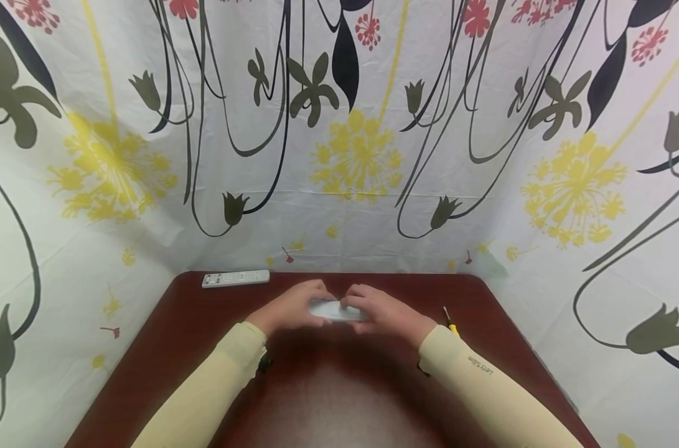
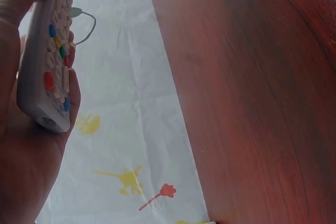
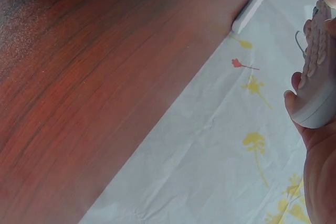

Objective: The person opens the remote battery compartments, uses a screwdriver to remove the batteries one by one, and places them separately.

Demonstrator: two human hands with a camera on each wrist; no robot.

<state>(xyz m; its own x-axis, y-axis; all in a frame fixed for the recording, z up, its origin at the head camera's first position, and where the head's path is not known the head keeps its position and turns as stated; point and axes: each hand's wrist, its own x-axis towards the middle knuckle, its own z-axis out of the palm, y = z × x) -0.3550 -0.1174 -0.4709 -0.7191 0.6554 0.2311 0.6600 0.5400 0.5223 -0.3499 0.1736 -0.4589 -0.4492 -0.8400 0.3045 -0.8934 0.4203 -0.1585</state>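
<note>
Curtain (image 1: 339, 236) first, biggest thing about you: white, printed with yellow flower heads, red blooms, grey-green tulips and dark stems, standing beyond the far edge and along both sides. Next, the table (image 1: 328, 404), dark reddish brown, wood-grained, rounded at its far corners. Your pale yellow sleeves reach in over it, left sleeve (image 1: 205, 389) and right sleeve (image 1: 501, 389), the latter with small dark lettering on the forearm. Your left hand (image 1: 294, 306) grips the left end of a pale remote, thumb over the button face, fingers clamped round the far side. Your right hand (image 1: 389, 316) has the other end, its fingers likewise curled about the body. That held remote (image 1: 329, 308) lies crosswise between your two hands, near the middle of the table's far half, and appears raised above the surface. Second remote (image 1: 236, 279), white, rests at the far left of the table, buttons up, well apart from your hands. Yellow-handled tool (image 1: 452, 327) with a thin shaft: just beside your right cuff, partly hidden by it. Smallest, the held remote's coloured buttons (image 2: 49, 81): red, blue, yellow, green.
</note>
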